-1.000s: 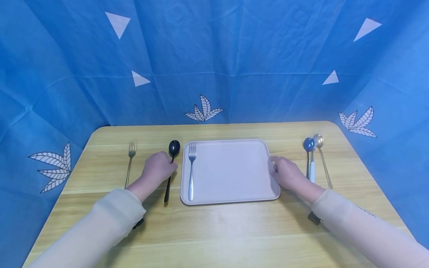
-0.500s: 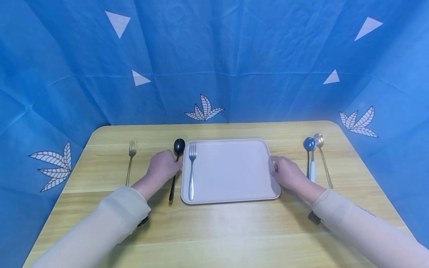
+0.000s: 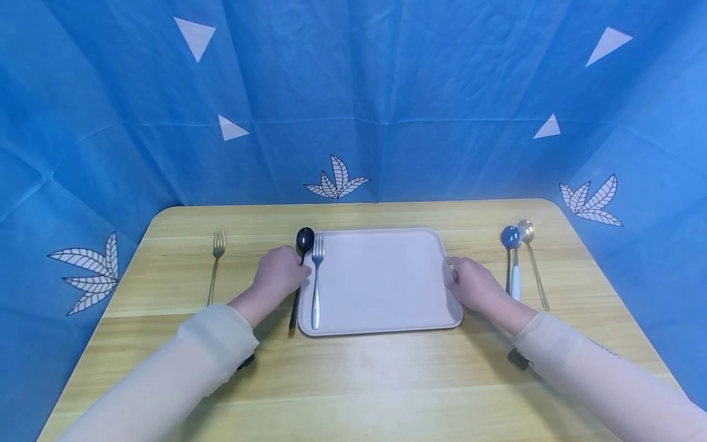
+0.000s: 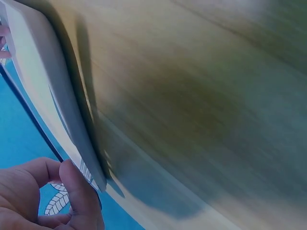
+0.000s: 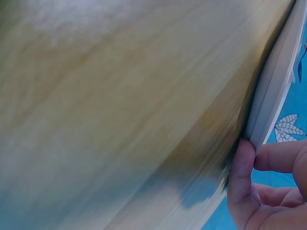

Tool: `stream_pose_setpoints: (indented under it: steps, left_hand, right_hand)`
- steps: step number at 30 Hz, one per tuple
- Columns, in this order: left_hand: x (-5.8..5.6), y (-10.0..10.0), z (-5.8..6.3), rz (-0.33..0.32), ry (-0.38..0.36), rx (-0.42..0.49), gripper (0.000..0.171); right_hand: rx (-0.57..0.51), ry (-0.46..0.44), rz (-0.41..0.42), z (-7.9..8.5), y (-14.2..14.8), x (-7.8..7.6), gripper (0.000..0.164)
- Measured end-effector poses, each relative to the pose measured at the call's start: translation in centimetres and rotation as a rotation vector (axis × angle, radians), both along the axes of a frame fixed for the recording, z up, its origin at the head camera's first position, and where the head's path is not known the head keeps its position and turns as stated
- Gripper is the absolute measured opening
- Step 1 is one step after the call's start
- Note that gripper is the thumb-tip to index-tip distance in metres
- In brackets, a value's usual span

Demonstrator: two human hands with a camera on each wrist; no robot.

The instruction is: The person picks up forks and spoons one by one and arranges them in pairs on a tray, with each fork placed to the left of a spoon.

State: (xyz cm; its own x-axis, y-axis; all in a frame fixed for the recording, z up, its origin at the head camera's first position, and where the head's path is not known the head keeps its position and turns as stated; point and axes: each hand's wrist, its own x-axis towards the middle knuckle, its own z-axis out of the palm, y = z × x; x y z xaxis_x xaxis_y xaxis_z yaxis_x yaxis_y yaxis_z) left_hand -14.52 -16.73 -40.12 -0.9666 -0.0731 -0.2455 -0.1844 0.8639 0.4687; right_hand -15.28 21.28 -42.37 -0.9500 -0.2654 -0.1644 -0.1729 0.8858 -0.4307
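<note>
My left hand (image 3: pixel 280 270) pinches a black spoon (image 3: pixel 305 239) by its handle, its bowl pointing away from me. In the head view the spoon overlaps the left rim of a pale rectangular tray (image 3: pixel 381 282). The left wrist view shows thumb and finger on the thin dark handle (image 4: pixel 31 112), above the tray's edge. Along the tray's left side lies a silver fork (image 3: pixel 316 282), tines toward the back. My right hand (image 3: pixel 472 283) grips the tray's right rim between thumb and fingers, as the right wrist view shows at the tray's edge (image 5: pixel 273 91).
Left of the tray a second fork (image 3: pixel 218 245) lies on the wooden table (image 3: pixel 375 387). To the right are a blue-looking spoon (image 3: pixel 510 237), a light-handled utensil (image 3: pixel 515 279) and a gold-toned spoon (image 3: pixel 527 232). A blue patterned cloth (image 3: pixel 375 98) hangs around the table.
My left hand has carried the black spoon rightward, from beside the tray to over its left rim. My right hand and the tray stay in place.
</note>
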Motion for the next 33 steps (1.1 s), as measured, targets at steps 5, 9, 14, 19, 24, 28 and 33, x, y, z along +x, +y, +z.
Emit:
stream_pose_setpoints:
  steps: [5, 9, 14, 19, 24, 28, 33]
  left_hand:
    - [0.1, 0.7, 0.1, 0.008, -0.002, 0.019, 0.025]
    - [0.0, 1.1, -0.1, -0.003, 0.007, 0.025, 0.028]
    - [0.0, 1.5, -0.3, -0.012, 0.008, 0.023, 0.026]
    - [0.1, 1.9, -0.3, -0.021, 0.018, 0.031, 0.023]
    - [-0.1, 2.3, -0.4, -0.023, 0.016, 0.039, 0.03]
    - [-0.4, 2.7, -0.6, -0.022, 0.009, 0.044, 0.037]
    - [-0.4, 3.3, -0.7, -0.01, -0.002, 0.066, 0.035]
  right_hand:
    - [-0.006, -0.011, -0.003, -0.1, 0.0, 0.0, 0.059]
    - [-0.005, -0.01, -0.005, -0.1, -0.1, -0.1, 0.059]
    - [-0.006, -0.007, -0.006, -0.1, -0.1, -0.1, 0.058]
    - [-0.003, 0.002, -0.002, -0.1, 0.0, -0.1, 0.058]
    - [-0.001, 0.0, -0.004, 0.0, 0.0, -0.1, 0.058]
    - [0.001, -0.006, -0.01, 0.0, 0.0, 0.0, 0.058]
    - [-0.002, -0.008, -0.008, 0.1, -0.1, 0.0, 0.058]
